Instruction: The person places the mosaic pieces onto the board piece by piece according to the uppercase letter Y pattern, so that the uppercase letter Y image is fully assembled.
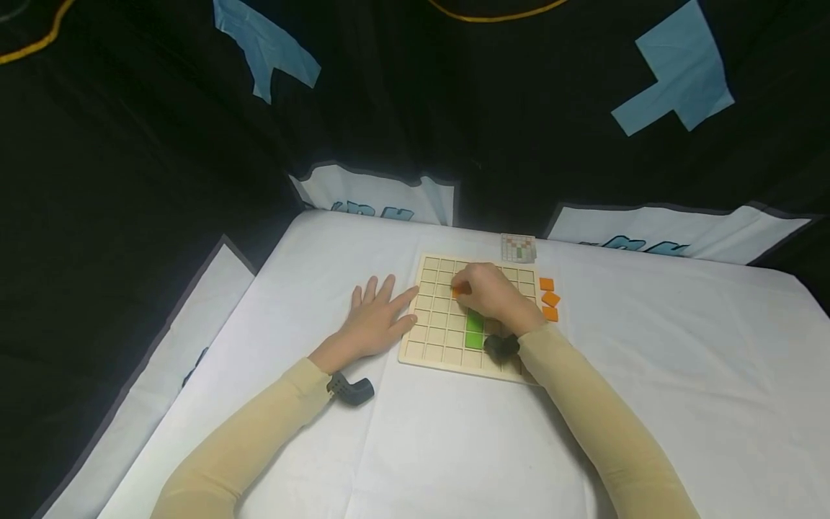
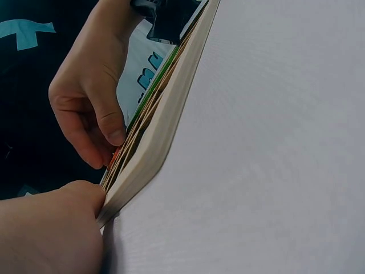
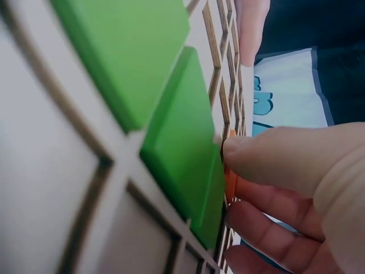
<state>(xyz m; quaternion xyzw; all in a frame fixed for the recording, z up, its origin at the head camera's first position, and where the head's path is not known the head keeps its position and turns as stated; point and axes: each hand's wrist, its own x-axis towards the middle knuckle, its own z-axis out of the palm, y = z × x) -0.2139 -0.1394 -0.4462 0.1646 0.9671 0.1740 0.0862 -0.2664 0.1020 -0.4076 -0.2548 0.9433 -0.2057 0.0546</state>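
Note:
A pale wooden grid board lies on the white table. My right hand is over its upper middle and pinches an orange square tile between thumb and fingers, close against the grid. Green square tiles sit in cells just below that hand, which partly hides them. At the board's left edge my left hand lies palm down, fingers spread, with thumb and forefinger touching the rim.
Three loose orange tiles lie in a column right of the board. Behind its far edge is a small card printed with a grid. White cloth covers the table, and a dark curtain stands behind.

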